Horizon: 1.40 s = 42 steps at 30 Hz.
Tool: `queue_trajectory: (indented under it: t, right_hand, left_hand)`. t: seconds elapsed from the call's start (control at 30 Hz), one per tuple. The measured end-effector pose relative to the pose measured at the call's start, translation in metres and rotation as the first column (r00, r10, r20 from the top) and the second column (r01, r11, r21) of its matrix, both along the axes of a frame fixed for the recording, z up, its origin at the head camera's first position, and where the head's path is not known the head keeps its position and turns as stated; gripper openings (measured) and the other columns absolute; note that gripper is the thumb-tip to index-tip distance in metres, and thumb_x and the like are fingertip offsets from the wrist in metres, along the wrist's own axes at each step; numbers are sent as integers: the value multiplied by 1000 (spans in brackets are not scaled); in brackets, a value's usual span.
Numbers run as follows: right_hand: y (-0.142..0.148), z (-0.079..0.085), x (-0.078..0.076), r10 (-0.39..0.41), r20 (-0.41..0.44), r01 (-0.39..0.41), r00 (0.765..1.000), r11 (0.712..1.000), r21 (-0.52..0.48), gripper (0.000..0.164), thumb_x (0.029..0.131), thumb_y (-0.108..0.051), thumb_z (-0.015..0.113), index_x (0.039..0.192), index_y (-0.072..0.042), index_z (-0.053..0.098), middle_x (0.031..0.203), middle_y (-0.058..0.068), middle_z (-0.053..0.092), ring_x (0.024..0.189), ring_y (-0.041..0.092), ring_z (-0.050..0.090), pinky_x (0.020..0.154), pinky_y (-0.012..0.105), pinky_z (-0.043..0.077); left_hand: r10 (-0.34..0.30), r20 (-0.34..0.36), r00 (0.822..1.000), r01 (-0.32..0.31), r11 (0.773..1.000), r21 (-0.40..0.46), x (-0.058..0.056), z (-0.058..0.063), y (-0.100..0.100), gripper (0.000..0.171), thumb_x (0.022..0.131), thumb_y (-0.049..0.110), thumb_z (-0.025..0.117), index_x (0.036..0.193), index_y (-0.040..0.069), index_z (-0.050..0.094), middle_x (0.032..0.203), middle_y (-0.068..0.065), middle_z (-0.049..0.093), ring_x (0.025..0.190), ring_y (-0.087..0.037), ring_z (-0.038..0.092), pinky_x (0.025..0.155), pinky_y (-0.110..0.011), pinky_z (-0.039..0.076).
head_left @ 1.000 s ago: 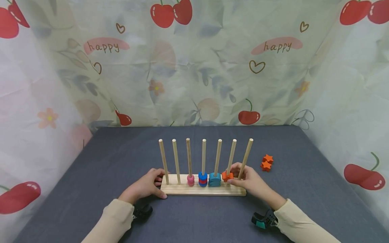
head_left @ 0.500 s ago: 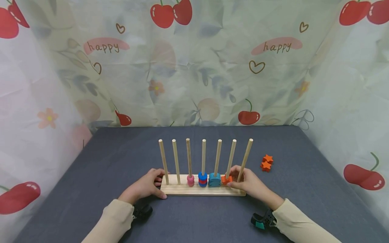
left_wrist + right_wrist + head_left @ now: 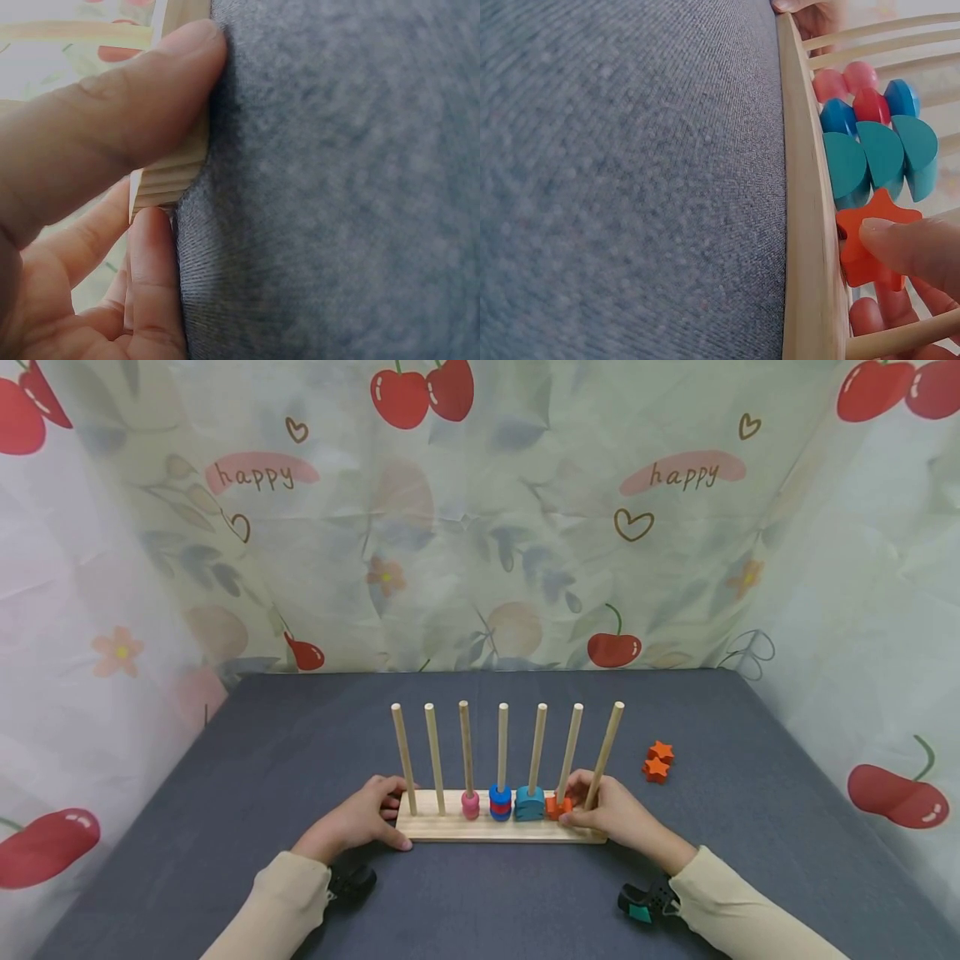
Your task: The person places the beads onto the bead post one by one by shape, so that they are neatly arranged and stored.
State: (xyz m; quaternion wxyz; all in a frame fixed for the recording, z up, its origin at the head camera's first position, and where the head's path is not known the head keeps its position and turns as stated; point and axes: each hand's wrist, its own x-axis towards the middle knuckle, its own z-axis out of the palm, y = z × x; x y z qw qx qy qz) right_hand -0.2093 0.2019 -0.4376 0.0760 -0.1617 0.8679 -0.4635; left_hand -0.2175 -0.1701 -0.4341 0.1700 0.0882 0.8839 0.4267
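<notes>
A pale wooden peg board with several upright pegs lies across the table in the head view. My left hand grips its left end, the thumb on the front edge and fingers behind. Near the right end, my right hand pinches an orange star-shaped bead low on the second peg from the right. In the right wrist view, the thumb lies on the orange star's front face. Beside it sit teal half-round beads, then blue and red beads, then pink beads, each group on its own peg.
Two loose orange stars lie on the dark grey tabletop, right of the board and behind the right hand. A printed cloth hangs behind the table and along both sides.
The orange star has gone down its peg to the base, still in my right fingers. My right hand has lowered slightly. The left hand and the board have stayed in place.
</notes>
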Motion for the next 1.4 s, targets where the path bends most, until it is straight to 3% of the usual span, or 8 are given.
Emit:
queue_trajectory:
  t: [0.6, 0.77, 0.97, 1.17, 1.23, 1.4]
  right_hand:
    - [0, 0, 0, 25, -5, -25, 1000, 999, -23, 31, 76, -11, 82, 95, -2, 59, 85, 6, 61, 75, 16, 52, 65, 23, 45]
    - [5, -1, 0, 25, 33, -22, 999, 997, -74, 38, 78, -15, 81, 105, -1, 59, 97, 10, 62, 86, 20, 57, 74, 24, 50]
    - [16, 3, 5, 32, 73, -21, 997, 989, -148, 53, 81, -19, 79, 124, 0, 53, 117, 18, 60, 106, 30, 59, 89, 38, 50]
    - [29, 12, 9, 48, -32, -52, 998, 988, -145, 57, 84, -15, 75, 131, 0, 48, 127, 22, 57, 117, 36, 56, 96, 48, 48]
    - [35, 15, 10, 50, -87, -63, 995, 987, -149, 56, 85, -12, 74, 131, 3, 46, 129, 24, 55, 118, 32, 56, 96, 43, 49]
    - [51, 24, 11, -7, -174, -23, 985, 985, -168, 54, 85, -9, 74, 131, 1, 47, 130, 21, 54, 113, 2, 56, 91, 22, 50]
  left_hand:
    - [27, 4, 1000, -27, 1000, -5, -1, -2, 1, 73, 59, 4, 91, 124, 11, 59, 116, -12, 45, 110, -27, 51, 97, -43, 49]
    - [14, 2, 1000, -14, 1000, -4, -1, -2, 0, 72, 59, 4, 91, 124, 10, 59, 117, -12, 44, 111, -27, 51, 97, -43, 49]
    - [-7, 0, 1000, 7, 1000, -3, 1, 0, 0, 71, 60, 4, 91, 124, 8, 58, 119, -15, 43, 112, -29, 51, 97, -44, 49]
    - [-6, 1, 1000, 6, 1000, 1, 1, 0, 0, 72, 61, 3, 90, 124, 8, 58, 119, -14, 43, 111, -29, 51, 96, -44, 49]
    - [-7, 1, 1000, 7, 1000, 4, 1, 0, 0, 72, 61, 3, 90, 124, 7, 58, 119, -15, 43, 111, -29, 50, 96, -44, 49]
    - [-9, 2, 1000, 9, 1000, 4, 1, 1, 0, 72, 61, 4, 90, 125, 8, 57, 120, -15, 43, 111, -29, 50, 96, -44, 49]
